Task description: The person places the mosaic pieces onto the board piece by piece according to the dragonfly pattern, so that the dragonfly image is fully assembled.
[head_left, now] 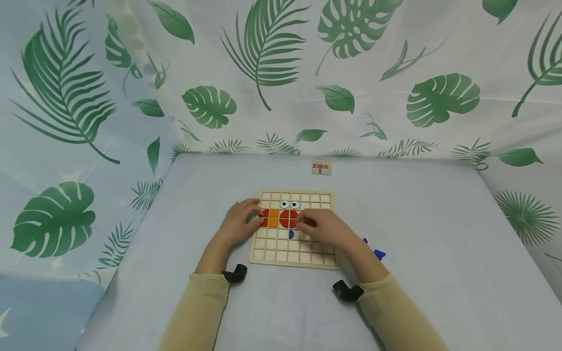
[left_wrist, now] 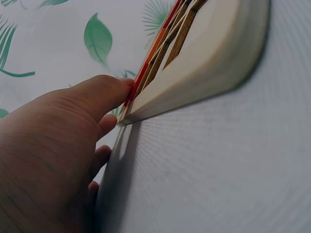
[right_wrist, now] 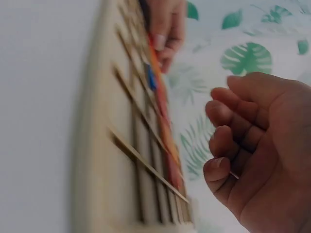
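A square wooden grid board [head_left: 291,263] lies on the table with coloured pieces on it. Two white eye pieces [head_left: 290,204] sit above a red circle [head_left: 288,219]. Orange tiles [head_left: 273,218] and a red piece [head_left: 264,218] lie left of the circle, and a small blue piece [head_left: 291,234] below it. My left hand [head_left: 237,222] rests at the board's left edge, its thumb touching the red piece in the left wrist view. Just above the board, my right hand [head_left: 325,227] has loosely curled fingers; no piece shows between them in the right wrist view.
Loose blue pieces [head_left: 378,254] lie on the table to the right of the board, partly behind my right forearm. A small patterned card [head_left: 322,166] stands farther back. Leaf-print cloth [head_left: 281,117] hangs behind and beside the table.
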A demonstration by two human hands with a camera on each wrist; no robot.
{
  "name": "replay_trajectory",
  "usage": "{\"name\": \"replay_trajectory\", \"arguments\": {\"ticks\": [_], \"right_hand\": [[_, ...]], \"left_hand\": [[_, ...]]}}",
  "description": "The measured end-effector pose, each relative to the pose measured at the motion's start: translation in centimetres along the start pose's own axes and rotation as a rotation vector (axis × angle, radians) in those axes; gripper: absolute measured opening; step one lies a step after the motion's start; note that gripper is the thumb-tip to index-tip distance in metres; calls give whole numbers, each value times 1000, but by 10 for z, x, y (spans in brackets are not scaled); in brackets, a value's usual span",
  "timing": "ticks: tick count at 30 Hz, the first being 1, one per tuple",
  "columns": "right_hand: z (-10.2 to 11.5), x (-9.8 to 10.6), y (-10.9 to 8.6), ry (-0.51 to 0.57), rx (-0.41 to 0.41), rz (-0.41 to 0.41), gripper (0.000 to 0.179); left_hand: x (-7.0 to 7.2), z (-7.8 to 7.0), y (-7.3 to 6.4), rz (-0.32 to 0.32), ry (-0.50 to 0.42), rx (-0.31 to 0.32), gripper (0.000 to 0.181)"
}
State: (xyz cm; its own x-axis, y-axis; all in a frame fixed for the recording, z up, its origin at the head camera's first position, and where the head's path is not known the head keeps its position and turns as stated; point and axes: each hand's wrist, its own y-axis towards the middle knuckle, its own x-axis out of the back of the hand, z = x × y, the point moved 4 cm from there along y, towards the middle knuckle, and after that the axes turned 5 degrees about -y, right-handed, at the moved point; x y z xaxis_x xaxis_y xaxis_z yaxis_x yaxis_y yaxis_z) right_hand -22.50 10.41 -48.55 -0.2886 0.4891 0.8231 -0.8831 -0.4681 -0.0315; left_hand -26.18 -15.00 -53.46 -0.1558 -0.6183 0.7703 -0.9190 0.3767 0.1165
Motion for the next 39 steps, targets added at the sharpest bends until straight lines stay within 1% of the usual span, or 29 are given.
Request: {"name": "replay_trajectory", "arguments": {"ticks": [3,4,8,12,17,23,29,36,39], "right_hand": [[-9,17,-7,44,-28,-39,18],[-12,23,-10,44,-43,-51,19],[-32,41,-23,12,-68,-76,21],[-54,55,-39,-17,-106,-89,22],[-75,67,-59,-44,-159,-82,21],[-97,69,-80,-75,-183,-56,16],[-114,70,-100,-54,-160,-23,13],[-134,73,-122,3,-99,34,19],[-142,72,-127,-2,-58,64,22]], "left_hand": [[0,0,0,-1,-1,0,12],[0,-1,0,-2,-1,2,12],[0,-2,0,2,-3,7,12],[0,-2,0,5,-4,7,12],[0,-1,0,5,0,8,12],[0,-1,0,3,0,12,12],[-1,-2,0,1,3,15,12],[-1,-1,0,2,3,16,12],[-1,-1,0,3,-2,19,12]]}}
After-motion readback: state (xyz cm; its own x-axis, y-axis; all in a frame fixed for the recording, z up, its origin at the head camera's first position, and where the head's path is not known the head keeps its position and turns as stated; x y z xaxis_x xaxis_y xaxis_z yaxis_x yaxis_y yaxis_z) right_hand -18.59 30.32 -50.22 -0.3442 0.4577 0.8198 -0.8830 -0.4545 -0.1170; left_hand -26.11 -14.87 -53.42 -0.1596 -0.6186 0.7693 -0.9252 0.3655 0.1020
